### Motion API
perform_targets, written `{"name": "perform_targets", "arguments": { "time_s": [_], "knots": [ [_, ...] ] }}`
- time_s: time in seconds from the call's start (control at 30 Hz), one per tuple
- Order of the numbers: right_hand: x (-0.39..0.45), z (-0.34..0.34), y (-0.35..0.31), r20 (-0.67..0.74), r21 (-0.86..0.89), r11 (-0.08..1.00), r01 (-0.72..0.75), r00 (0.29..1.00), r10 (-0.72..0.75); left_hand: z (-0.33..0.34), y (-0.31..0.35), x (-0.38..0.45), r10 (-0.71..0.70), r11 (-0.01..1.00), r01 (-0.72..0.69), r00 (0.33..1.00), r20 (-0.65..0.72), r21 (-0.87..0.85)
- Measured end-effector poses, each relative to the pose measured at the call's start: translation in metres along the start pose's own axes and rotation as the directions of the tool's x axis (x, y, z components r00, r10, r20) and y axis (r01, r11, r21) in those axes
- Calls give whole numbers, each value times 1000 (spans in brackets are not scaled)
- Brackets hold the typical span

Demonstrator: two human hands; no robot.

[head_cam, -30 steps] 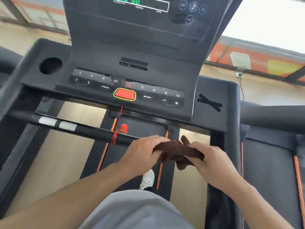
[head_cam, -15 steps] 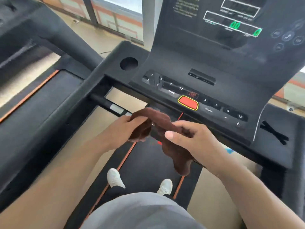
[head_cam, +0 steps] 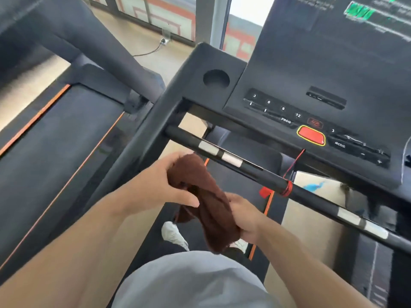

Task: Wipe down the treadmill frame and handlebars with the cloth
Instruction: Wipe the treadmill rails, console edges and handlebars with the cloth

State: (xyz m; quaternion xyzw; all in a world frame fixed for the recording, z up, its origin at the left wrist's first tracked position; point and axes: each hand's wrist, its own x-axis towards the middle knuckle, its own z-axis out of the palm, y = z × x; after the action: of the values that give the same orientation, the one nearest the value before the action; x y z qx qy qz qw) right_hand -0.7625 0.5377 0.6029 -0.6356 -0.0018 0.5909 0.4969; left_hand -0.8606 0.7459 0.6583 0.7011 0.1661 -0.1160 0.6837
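A brown cloth (head_cam: 206, 203) is bunched between both hands, clear of the bar and just below its left end. My left hand (head_cam: 160, 185) grips the cloth's upper end; my right hand (head_cam: 244, 218) grips its lower part from beneath. The black front handlebar (head_cam: 262, 172) with silver sensor strips runs diagonally from upper left to lower right. The treadmill's left frame arm (head_cam: 155, 134) slopes down past my left wrist. The console (head_cam: 311, 107) with a red stop button (head_cam: 311, 135) sits above the bar.
A red safety cord (head_cam: 288, 187) is wound around the handlebar with its clip hanging below. A round cup hole (head_cam: 216, 79) sits at the console's left. A neighbouring treadmill belt (head_cam: 55, 141) lies to the left. My white shoes (head_cam: 173, 235) stand on the belt.
The view has swung left and the hands have carried the cloth off the right part of the handlebar towards its left end. The cloth is now gathered lengthwise between both hands.
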Motion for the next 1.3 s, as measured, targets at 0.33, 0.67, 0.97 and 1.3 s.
{"name": "perform_targets", "arguments": {
  "time_s": [0.33,0.67,0.97,1.3],
  "knots": [
    [-36,18,19,-809,-213,882,421,430,-401,-7,-24,23,251,905,-88,901,-355,416],
    [-46,2,19,-754,-557,736,386,137,-643,1,-6,32,408,871,-270,862,-299,410],
    [-27,-16,-4,-391,-501,850,161,834,-389,-5,-6,40,306,931,-134,795,-524,339],
    [-29,-22,-34,-367,-638,768,-46,895,-252,-22,-22,43,211,937,-30,843,-494,348]
  ]
}}
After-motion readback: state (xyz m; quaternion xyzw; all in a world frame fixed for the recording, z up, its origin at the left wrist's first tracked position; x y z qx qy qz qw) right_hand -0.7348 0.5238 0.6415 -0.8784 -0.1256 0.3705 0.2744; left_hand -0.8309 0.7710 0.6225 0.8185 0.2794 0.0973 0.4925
